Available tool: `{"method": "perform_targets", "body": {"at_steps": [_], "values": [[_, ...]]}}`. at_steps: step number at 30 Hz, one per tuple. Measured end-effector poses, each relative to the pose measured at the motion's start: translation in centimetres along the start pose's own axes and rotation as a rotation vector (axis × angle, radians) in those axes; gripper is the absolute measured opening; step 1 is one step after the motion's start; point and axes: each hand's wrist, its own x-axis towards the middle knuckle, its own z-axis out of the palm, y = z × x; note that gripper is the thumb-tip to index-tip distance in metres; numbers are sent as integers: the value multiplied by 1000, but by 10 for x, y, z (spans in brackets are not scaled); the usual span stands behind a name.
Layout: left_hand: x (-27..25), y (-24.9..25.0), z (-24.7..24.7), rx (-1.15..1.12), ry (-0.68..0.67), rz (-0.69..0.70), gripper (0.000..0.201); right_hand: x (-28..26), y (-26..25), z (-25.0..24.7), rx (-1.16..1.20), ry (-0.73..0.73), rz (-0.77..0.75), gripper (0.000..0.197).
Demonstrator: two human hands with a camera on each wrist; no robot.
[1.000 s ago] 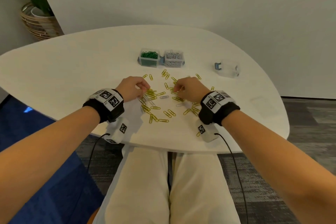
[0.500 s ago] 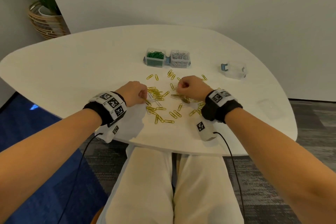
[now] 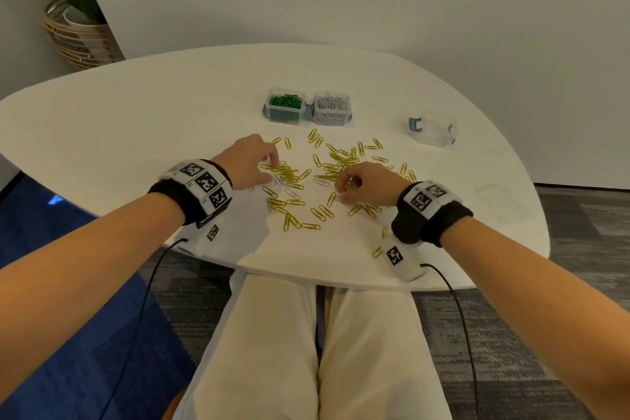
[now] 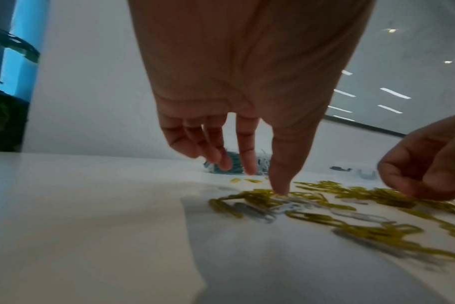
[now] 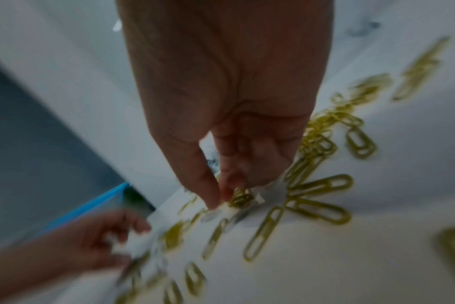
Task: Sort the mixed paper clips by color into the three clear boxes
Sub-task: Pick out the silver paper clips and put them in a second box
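Yellow paper clips (image 3: 327, 170) lie scattered in the middle of the white table (image 3: 136, 133), with a few silver clips (image 3: 293, 194) among them. My left hand (image 3: 271, 169) reaches into the left part of the pile with straight fingers. Its thumb tip touches the clips (image 4: 281, 197) and it holds nothing. My right hand (image 3: 346, 187) hovers over the right part with curled fingers. Its thumb and forefinger pinch a paper clip (image 5: 229, 200) that looks silver; blur hides the detail. Behind the pile stand a box of green clips (image 3: 284, 107), a box of silver clips (image 3: 332, 107) and an empty clear box (image 3: 434, 128).
A woven basket with a plant (image 3: 78, 37) stands on the floor at the back left. The table's near edge (image 3: 306, 278) runs just above my lap. A faint clear flat piece (image 3: 494, 196) lies at the right of the table. The wall is close behind.
My left hand has gone from a fist to straight fingers that reach into the clips. My right hand has turned and lifted a little over the pile, with its fingers still curled.
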Motion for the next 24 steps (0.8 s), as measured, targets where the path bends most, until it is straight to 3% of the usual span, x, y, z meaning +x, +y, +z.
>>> {"method": "perform_targets", "body": {"at_steps": [2, 5, 8, 9, 11, 14, 16, 18, 20, 22, 24], "values": [[2, 10, 1, 49, -41, 18, 14, 2, -6, 3, -139, 5, -68, 8], [2, 16, 2, 238, -85, -55, 16, 7, -10, 4, -296, -63, -42, 7], [2, 15, 4, 263, -61, -73, 16, 10, -7, -1, -269, -43, -19, 9], [1, 14, 5, 224, -73, -78, 15, 12, -7, -1, -141, 0, -8, 11], [1, 11, 5, 106, -111, -71, 14, 13, -9, 0, 419, 75, 44, 16], [-3, 11, 0, -193, -73, -46, 11, 14, -16, 3, 1429, -63, 86, 12], [-5, 14, -5, -577, -9, -91, 9, 17, -20, 6, 1582, -102, 128, 7], [-6, 17, -8, -1033, 21, -230, 13, 21, -26, 6, 1231, -37, 166, 7], [0, 15, -7, -1093, 29, -325, 23, 28, -32, 6, 558, 50, 170, 14], [5, 14, -7, -635, -6, -260, 19, 33, -36, 9, 111, 90, 121, 20], [6, 11, -6, -185, -55, -126, 10, 34, -42, 12, -98, 96, 52, 21]]}}
